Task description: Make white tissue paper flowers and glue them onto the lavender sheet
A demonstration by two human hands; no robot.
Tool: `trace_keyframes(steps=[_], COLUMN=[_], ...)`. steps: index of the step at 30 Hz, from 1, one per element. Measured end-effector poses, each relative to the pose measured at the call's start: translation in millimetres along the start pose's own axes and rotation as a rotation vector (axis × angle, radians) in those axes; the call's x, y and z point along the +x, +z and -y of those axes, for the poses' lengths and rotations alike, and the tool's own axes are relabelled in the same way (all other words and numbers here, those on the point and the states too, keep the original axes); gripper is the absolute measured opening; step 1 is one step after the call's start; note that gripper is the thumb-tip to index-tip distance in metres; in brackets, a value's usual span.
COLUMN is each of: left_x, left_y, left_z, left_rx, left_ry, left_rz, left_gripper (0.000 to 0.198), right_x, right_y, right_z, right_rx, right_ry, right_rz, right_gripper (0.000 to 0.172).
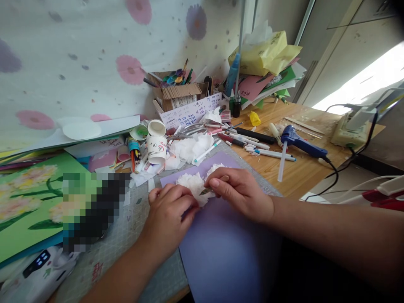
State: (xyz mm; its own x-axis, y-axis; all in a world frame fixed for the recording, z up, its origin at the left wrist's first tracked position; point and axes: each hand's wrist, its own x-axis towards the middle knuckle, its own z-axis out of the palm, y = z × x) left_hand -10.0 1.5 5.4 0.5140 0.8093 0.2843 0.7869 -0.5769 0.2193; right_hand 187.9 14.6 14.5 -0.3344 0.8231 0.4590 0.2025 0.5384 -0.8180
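Observation:
My right hand (241, 191) is closed in a pinch on a short wooden stick (224, 178) with a dark, stained tip. That tip touches the ruffled white paper flower (191, 183) on a purple sheet of paper (221, 248). At the flower's near left edge, my left hand (172, 210) has its fingers curled and thumb close to the index finger, seemingly on the petals; its fingertips are partly hidden. A second white ruffled flower (217, 167) lies just behind, partly covered by my right hand.
Behind the hands lie paper cups (157, 147), crumpled white tissue (192, 147) and several markers (268, 153). A blue glue gun (303, 141) rests at right beside a power strip (353, 126). At left are a green flower picture (31, 198) and a white device (41, 269).

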Motion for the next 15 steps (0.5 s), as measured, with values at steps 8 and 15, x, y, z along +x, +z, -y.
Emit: trace_keyframes(steps=[8, 15], left_x=[0.7, 0.7], left_y=[-1.4, -0.4], left_z=[1.4, 2.2], left_rx=[0.003, -0.008], left_ry=[0.003, -0.017], left_rz=[-0.007, 0.013], left_gripper=[0.009, 0.010], right_x=[0.2, 0.3], right_y=[1.9, 9.1], right_z=[-3.7, -13.4], right_rx=[-0.099, -0.212], right_ry=[0.009, 0.003], right_rz=[0.164, 0.212], right_gripper=[0.023, 0.023])
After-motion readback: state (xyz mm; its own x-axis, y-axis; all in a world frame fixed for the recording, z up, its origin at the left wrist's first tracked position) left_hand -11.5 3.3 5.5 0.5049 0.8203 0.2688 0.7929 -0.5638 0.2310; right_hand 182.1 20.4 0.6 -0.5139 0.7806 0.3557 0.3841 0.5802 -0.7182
